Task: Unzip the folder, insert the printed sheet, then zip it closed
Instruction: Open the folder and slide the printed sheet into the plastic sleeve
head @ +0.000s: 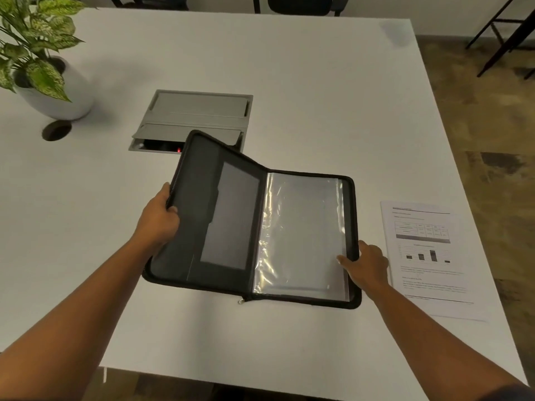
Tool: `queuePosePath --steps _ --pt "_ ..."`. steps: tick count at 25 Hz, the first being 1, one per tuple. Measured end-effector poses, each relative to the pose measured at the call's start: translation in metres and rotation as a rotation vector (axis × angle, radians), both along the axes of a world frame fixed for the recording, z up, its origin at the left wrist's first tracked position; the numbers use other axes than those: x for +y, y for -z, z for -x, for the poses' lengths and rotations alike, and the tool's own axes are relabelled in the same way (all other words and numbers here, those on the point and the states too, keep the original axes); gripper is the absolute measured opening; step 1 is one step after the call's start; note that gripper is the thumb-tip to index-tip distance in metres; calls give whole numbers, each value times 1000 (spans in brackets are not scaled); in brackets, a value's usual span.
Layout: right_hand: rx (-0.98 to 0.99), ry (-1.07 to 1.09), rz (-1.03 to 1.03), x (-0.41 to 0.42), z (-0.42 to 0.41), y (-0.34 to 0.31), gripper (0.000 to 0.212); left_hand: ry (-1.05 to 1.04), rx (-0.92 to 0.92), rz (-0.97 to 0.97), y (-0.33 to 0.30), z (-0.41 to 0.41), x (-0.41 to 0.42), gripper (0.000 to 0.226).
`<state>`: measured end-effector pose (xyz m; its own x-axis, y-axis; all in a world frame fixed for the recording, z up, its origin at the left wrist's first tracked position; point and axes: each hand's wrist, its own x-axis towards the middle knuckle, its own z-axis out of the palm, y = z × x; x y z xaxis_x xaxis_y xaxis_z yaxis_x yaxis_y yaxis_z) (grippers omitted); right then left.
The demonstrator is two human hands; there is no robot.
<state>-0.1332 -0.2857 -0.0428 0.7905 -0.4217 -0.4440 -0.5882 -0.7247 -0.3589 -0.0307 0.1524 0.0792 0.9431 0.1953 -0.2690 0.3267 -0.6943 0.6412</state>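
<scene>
A black zip folder (pixel 231 215) lies unzipped on the white table, its left cover raised at a slant. My left hand (pixel 157 219) grips that cover's outer edge. The right half lies flat and shows clear plastic sleeves (pixel 301 235). My right hand (pixel 366 266) rests on the right edge of the folder, thumb on the sleeves. The zip pull (pixel 241 301) hangs at the front edge near the spine. The printed sheet (pixel 425 256), with a table and a bar chart, lies flat on the table just right of the folder.
A grey cable box (pixel 197 111) with a half-open lid is set in the table (pixel 289 68) behind the folder. A potted plant (pixel 37 68) stands at the far left, with a round cable hole (pixel 56 130) beside it. Chairs stand beyond the far edge.
</scene>
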Motion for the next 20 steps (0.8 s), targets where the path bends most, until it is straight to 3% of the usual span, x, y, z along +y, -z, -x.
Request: queuePosePath --steps 4,9,15,20 --pt "-40 20 -49 -1 3 0 81 -39 62 -11 37 9 13 60" --pt "-19 54 45 -16 13 -1 68 -44 143 -44 75 12 4 65" --pt "-23 47 115 -35 23 0 62 9 268 -260 112 23 -29 135" --pt "-25 33 110 -40 24 -1 59 70 290 -326 133 32 -40 143"
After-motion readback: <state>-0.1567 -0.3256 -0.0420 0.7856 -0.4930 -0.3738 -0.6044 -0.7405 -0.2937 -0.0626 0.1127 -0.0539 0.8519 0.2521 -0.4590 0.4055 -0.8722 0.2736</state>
